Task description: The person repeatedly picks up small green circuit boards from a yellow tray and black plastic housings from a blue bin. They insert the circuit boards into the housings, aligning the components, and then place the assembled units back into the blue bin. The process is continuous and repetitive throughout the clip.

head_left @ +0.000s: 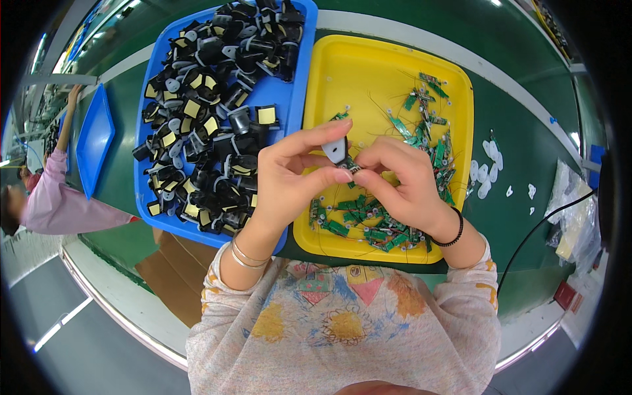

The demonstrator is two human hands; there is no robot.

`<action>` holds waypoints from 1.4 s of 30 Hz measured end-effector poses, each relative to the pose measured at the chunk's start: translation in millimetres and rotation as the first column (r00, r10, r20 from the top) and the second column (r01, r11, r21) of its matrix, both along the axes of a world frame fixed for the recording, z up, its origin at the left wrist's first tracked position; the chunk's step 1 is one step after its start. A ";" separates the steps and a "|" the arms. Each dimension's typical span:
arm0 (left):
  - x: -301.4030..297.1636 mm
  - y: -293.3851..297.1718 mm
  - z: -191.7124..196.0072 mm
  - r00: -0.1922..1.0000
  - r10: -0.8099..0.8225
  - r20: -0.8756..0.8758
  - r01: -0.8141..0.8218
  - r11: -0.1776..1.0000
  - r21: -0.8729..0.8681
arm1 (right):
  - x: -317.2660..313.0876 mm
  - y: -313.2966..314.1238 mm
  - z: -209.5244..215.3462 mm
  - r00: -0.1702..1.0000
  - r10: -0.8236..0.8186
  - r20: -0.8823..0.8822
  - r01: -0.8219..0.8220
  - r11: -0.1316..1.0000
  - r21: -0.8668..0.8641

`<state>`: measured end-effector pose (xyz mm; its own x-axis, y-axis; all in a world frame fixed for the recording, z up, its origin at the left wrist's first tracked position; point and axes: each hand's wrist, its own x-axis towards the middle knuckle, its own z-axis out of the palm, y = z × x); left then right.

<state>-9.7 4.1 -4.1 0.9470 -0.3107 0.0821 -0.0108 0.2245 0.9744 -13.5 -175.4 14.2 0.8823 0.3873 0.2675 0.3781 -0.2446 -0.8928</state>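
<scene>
The left hand (296, 168) is closed on a small housing of black and pale-grey plastic (336, 150), thumb below and fingers above, its smooth grey face turned up, probably so that the end being worked stays clear. The right hand (399, 176) makes a pinching grip at the housing's lower right end; one hand seems to steady while the other does the fine work. What exactly lies between those fingertips is too small to tell.

Directly beneath the grip sits a shallow yellow plastic tray (329, 72). Narrow green circuit boards with thin wires (338, 228) lie loose in it, below and right of the grip, likely put there for a short reach by the right hand. Left of the grip, a larger blue plastic tray (280, 99) carries a heap of black housings with pale-yellow square pads (191, 108), within the left hand's reach; both raised rims would keep loose parts from rolling onto the green surface (520, 118).

Farther right of the grip, flat whitish oval pieces (484, 172) lie in a loose cluster, apart from the trays, with a crumpled clear plastic bag (567, 210) beyond.
</scene>
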 end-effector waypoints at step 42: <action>17.0 17.6 6.1 0.961 0.193 -0.198 -0.215 0.971 -0.101 | 48.6 -4.3 -15.7 0.971 0.190 0.144 -0.063 0.787 -0.613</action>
